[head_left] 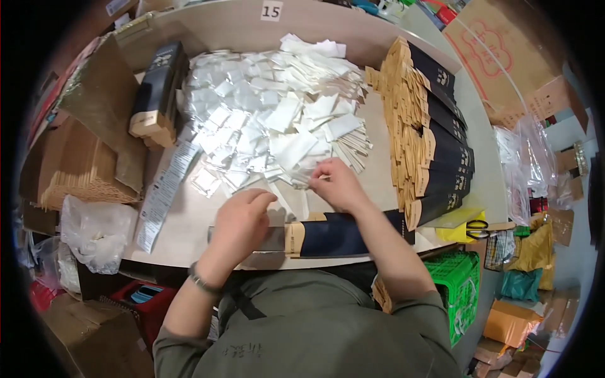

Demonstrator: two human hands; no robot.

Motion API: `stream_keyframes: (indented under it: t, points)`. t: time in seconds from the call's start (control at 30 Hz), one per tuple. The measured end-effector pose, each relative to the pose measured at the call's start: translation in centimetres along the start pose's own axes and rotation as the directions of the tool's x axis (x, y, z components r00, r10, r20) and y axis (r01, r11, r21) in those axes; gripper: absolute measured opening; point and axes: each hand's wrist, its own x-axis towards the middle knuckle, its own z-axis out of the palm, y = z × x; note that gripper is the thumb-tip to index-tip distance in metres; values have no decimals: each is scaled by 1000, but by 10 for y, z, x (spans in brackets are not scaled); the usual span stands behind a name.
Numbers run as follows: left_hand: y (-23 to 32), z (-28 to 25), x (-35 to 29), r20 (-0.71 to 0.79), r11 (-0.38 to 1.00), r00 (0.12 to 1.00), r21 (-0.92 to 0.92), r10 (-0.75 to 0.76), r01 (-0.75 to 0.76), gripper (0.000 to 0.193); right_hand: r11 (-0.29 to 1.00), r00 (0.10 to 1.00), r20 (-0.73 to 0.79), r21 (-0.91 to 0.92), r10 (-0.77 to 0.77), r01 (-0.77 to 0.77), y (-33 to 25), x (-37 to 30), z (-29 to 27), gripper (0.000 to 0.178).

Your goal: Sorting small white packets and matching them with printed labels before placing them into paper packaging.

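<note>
A: Item one, far left of the white packet pile (265, 120)?

B: I'm logging a black-and-tan carton (157, 91) lying just beside the pile, and a printed paper strip (162, 195) trailing below it.

A: The hands?

B: I'm seeing the left hand (238, 227) pressing down, fingers curled, on the open end of a dark sleeve with a tan band (334, 234), which is lying at the table edge below the pile. The right hand (337, 184) is pinching a small white packet at the pile's near edge.

A: Right of the pile?

B: I'm counting a stacked row of matching sleeves (428, 132).
</note>
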Motion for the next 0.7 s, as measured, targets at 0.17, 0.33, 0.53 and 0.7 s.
stream_keyframes:
  t: [0.17, 0.33, 0.53, 0.7]
  points:
    - [-18, 13, -20, -8, 942, 970, -240, -244, 235, 17, 990, 990, -26, 9, 138, -138, -26, -4, -11, 13]
    - [-29, 38, -12, 158, 812, 916, -426, -368, 399, 20, 948, 952, -55, -129, -300, 291, -11, 2, 3, 10]
    - [-25, 35, -14, 157, 769, 898, -470, -410, 433, 20, 947, 953, -64, -152, -295, 283, -32, -6, 2, 12]
    - [-7, 35, -16, 287, 511, 866, -715, -408, 478, 48, 926, 974, -186, 373, 132, -54, -44, -25, -6, 10]
